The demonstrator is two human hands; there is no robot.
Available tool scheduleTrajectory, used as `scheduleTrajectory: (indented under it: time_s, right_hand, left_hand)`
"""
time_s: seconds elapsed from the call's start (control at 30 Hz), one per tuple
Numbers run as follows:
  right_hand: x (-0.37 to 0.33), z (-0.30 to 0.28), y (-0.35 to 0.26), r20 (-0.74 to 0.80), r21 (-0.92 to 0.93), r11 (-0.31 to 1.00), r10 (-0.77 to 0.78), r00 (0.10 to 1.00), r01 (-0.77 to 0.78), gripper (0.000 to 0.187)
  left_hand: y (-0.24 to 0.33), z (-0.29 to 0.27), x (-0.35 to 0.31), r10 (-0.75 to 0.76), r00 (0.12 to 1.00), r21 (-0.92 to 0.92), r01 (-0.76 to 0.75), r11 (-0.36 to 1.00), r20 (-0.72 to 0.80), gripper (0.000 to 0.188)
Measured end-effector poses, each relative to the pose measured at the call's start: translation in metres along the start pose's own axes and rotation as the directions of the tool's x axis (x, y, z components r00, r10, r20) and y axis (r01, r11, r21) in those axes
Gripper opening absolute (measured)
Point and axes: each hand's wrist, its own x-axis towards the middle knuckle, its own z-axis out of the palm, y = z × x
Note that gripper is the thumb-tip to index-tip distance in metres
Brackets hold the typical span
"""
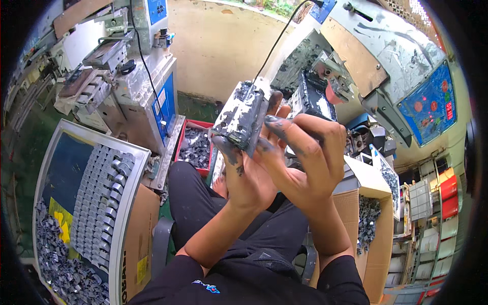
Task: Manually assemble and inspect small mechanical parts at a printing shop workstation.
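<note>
In front of me, at chest height, my left hand (249, 178) is closed around a heavy rectangular block (241, 114). Its surface is patchy, white metal smeared with black ink or paint, and it tilts with its far end up. Beside the block's right edge, my right hand (315, 152) is closed, with fingers bent and thumb and forefinger tips close to the block. Whether a small piece sits between those tips is hidden. Dark grey smears coat the fingertips of both hands.
At left, a framed tray (131, 203) bears rows of grey parts (99, 203) and a loose dark heap (66, 264). A red bin (206, 172) of dark pieces stands ahead. To the right are an open carton (378, 269) and a machine with a blue control panel (429, 104).
</note>
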Motion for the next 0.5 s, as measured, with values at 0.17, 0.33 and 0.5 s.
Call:
scheduleTrajectory:
  time_s: [0.17,0.33,0.5]
  right_hand:
    - [0.007,0.009,-0.003,-0.042,0.006,1.000,-0.022,0.999,0.022,0.041]
    - [0.008,0.019,0.007,-0.118,-0.037,0.998,-0.047,0.992,0.043,0.037]
    - [0.010,0.022,0.009,-0.128,-0.036,0.998,-0.058,0.990,0.054,0.037]
  left_hand:
    - [0.008,0.004,-0.004,0.031,0.977,0.005,-0.032,0.999,0.213,0.091]
    - [0.008,0.008,-0.009,0.025,0.988,-0.041,-0.019,0.999,0.152,0.093]
    - [0.010,0.009,-0.009,0.006,0.987,0.019,-0.010,1.000,0.162,0.094]
